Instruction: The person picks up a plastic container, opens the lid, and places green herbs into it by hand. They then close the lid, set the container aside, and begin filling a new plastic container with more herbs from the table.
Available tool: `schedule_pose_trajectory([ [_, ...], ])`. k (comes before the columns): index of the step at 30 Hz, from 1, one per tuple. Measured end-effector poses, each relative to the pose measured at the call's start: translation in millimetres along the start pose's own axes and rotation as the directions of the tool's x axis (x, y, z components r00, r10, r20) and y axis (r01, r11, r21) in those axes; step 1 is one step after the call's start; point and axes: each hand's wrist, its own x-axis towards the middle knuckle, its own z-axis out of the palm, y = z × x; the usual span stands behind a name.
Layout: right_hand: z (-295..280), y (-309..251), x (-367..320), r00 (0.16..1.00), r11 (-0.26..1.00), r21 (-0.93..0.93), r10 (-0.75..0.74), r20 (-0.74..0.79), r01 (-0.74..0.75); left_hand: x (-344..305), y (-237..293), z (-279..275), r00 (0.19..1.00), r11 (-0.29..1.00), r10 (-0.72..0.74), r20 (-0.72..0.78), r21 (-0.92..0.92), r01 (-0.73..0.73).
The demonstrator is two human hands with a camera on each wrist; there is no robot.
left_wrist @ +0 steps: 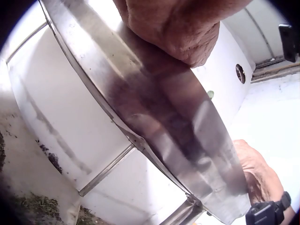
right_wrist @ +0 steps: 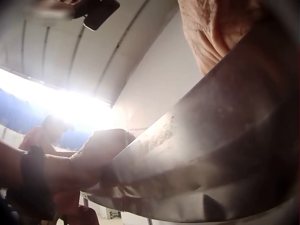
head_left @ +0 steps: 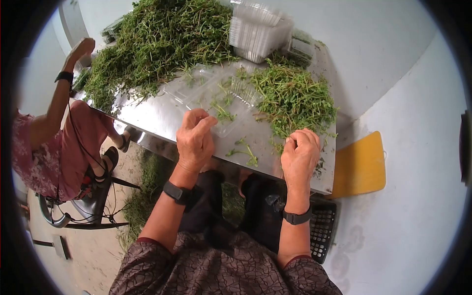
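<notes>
My left hand (head_left: pixel 195 140) is over the front edge of the metal table (head_left: pixel 147 115), its fingers curled and nothing visible in them. Close beyond it lies an open clear plastic box (head_left: pixel 231 125) with a few green sprigs (head_left: pixel 223 112) in and around it. My right hand (head_left: pixel 301 157) is at the table's front right, fingers curled and thumb against the index finger, with no item showing. Just past its knuckles is a smaller pile of leafy green stems (head_left: pixel 290 96). Both wrist views show mostly the table's underside and edge, with the fingertips hidden.
A large heap of greens (head_left: pixel 162 44) covers the back left of the table. Stacked clear plastic boxes (head_left: pixel 258 32) stand behind the small pile. Another person (head_left: pixel 49 142) sits at left. A yellow board (head_left: pixel 361 164) and a black crate (head_left: pixel 322 228) are at right.
</notes>
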Motion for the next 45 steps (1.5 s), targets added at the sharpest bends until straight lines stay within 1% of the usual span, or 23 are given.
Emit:
schedule_pose_trajectory([
  [1, 0.4, 0.7, -0.4, 1.000, 1.000, 0.005, 0.001, -0.004, -0.001, 0.4, -0.3, -0.3, 1.000, 1.000, 0.018, 0.000, 0.014, -0.018],
  [3, 0.7, 2.2, -1.1, 0.998, 0.993, 0.119, 0.022, -0.054, -0.015, 1.1, -0.9, 0.5, 0.999, 0.999, 0.043, -0.005, 0.031, -0.042],
  [4, -0.2, 2.1, -1.5, 0.998, 0.992, 0.125, 0.018, -0.059, -0.010, 0.5, -1.4, 1.6, 0.999, 0.999, 0.033, -0.007, 0.009, -0.033],
  [6, -1.8, -0.8, 0.8, 0.990, 0.970, 0.238, 0.079, -0.115, -0.050, -1.1, -2.5, 2.6, 0.999, 1.000, 0.026, -0.020, -0.004, -0.026],
  [7, -2.2, -5.3, 4.8, 0.990, 0.968, 0.247, 0.071, -0.119, -0.040, -1.9, -3.1, 2.6, 1.000, 1.000, 0.015, -0.009, -0.003, -0.015],
  [9, -7.6, -20.1, 12.6, 0.976, 0.924, 0.377, 0.133, -0.172, -0.059, -1.6, -4.4, 2.4, 1.000, 1.000, 0.005, 0.000, 0.007, -0.005],
  [10, -10.3, -29.5, 20.6, 0.974, 0.921, 0.390, 0.075, -0.212, 0.014, -1.7, -4.4, 2.7, 1.000, 1.000, 0.022, -0.002, 0.013, -0.022],
  [11, -11.7, -40.4, 28.6, 0.975, 0.919, 0.395, 0.075, -0.209, 0.014, -2.1, -4.6, 3.0, 0.999, 0.999, 0.038, -0.003, 0.017, -0.038],
  [13, -8.3, -61.8, 43.4, 0.967, 0.900, 0.417, -0.022, -0.256, 0.131, -2.1, -5.8, 3.8, 0.999, 0.999, 0.042, -0.007, 0.030, -0.042],
  [14, -1.8, -68.5, 48.0, 0.968, 0.897, 0.409, -0.070, -0.242, 0.167, -2.3, -6.1, 4.1, 0.999, 0.999, 0.042, -0.008, 0.025, -0.041],
  [15, 2.0, -72.5, 50.8, 0.975, 0.912, 0.359, -0.149, -0.165, 0.200, -2.6, -5.8, 3.7, 0.999, 0.999, 0.041, -0.009, 0.019, -0.040],
  [18, 7.5, -75.5, 45.1, 0.982, 0.901, 0.394, -0.154, -0.108, 0.184, -0.6, -2.9, 1.2, 0.999, 0.999, 0.039, -0.001, 0.022, -0.039],
  [20, 5.9, -64.4, 36.2, 0.992, 0.927, 0.359, -0.075, -0.099, 0.106, -0.7, -3.9, 2.4, 0.999, 0.999, 0.044, -0.016, 0.023, -0.043],
  [21, 5.4, -57.1, 31.0, 0.993, 0.927, 0.360, -0.076, -0.091, 0.104, -1.5, -4.7, 2.6, 0.998, 0.998, 0.057, -0.023, 0.015, -0.057],
  [23, 2.8, -39.9, 21.6, 1.000, 0.931, 0.364, -0.004, -0.020, 0.011, -1.0, -1.6, 1.4, 0.999, 0.999, 0.040, -0.025, 0.023, -0.039],
  [27, -5.1, -13.1, 3.8, 0.999, 0.983, 0.183, 0.019, -0.031, -0.013, -1.5, -2.0, 3.5, 1.000, 1.000, 0.014, -0.026, -0.003, -0.014],
  [29, -6.9, -3.7, -2.8, 0.998, 0.986, 0.165, 0.043, -0.045, -0.035, -1.5, -2.4, 2.8, 1.000, 1.000, 0.017, -0.019, -0.002, -0.017],
  [31, -7.6, 2.1, -8.0, 0.996, 0.993, 0.083, 0.082, -0.026, -0.080, -0.7, -0.9, 2.5, 1.000, 1.000, 0.024, -0.011, 0.004, -0.024],
  [33, -7.1, 2.3, -10.0, 0.994, 0.989, 0.104, 0.105, -0.028, -0.102, 0.1, 0.9, 2.1, 1.000, 1.000, 0.017, -0.022, 0.019, -0.016],
  [35, -7.2, -0.8, -11.4, 0.998, 0.996, 0.080, 0.048, -0.033, -0.045, -0.6, 0.0, 1.8, 1.000, 1.000, 0.029, -0.009, 0.011, -0.028],
  [37, -6.1, 0.3, -13.2, 0.999, 0.996, 0.075, 0.044, -0.027, -0.042, -0.5, -1.3, 3.7, 0.997, 1.000, 0.014, -0.080, 0.026, -0.012],
  [38, -6.5, 0.2, -14.2, 0.999, 0.997, 0.072, 0.037, -0.028, -0.035, 0.2, -1.3, 6.0, 0.992, 0.998, 0.045, -0.122, 0.039, -0.040],
  [45, -7.1, -0.6, -15.6, 1.000, 0.997, 0.070, -0.012, -0.003, 0.013, -0.1, -6.3, 3.2, 0.991, 0.993, 0.104, -0.086, 0.066, -0.098],
])
